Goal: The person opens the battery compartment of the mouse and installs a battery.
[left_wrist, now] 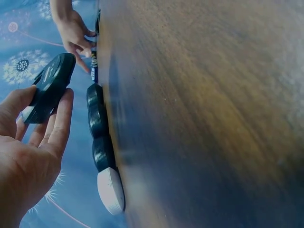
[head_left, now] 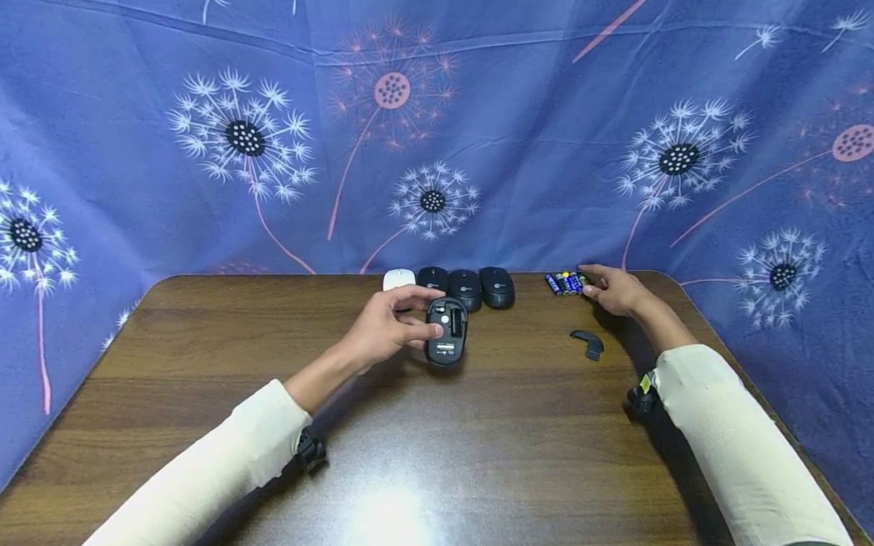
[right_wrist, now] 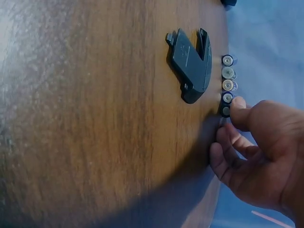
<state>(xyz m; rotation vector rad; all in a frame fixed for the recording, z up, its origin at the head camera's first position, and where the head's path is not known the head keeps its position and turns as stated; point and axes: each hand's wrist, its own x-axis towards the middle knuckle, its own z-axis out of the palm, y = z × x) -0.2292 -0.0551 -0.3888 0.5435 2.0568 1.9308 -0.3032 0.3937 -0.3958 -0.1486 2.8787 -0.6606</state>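
Note:
In the head view my left hand (head_left: 388, 328) pinches a black computer mouse (head_left: 447, 347) between thumb and fingers, raised off the table. Its underside faces me, with the battery compartment uncovered and a dark hollow showing. My right hand (head_left: 620, 292) is at the right end of a row of several AA batteries (head_left: 564, 284). From the right wrist view, the thumb touches the end batteries (right_wrist: 227, 85), while the other fingers bend loosely beside them; the index fingertip is hidden there. A black curved battery cover (head_left: 588, 344) lies on the table near this hand.
Along the back edge of the wooden table (head_left: 448, 456) stand a white mouse (head_left: 398, 279) and several black mice (head_left: 497, 288) side by side. Right behind them hangs a blue cloth (head_left: 522, 193) with dandelion prints.

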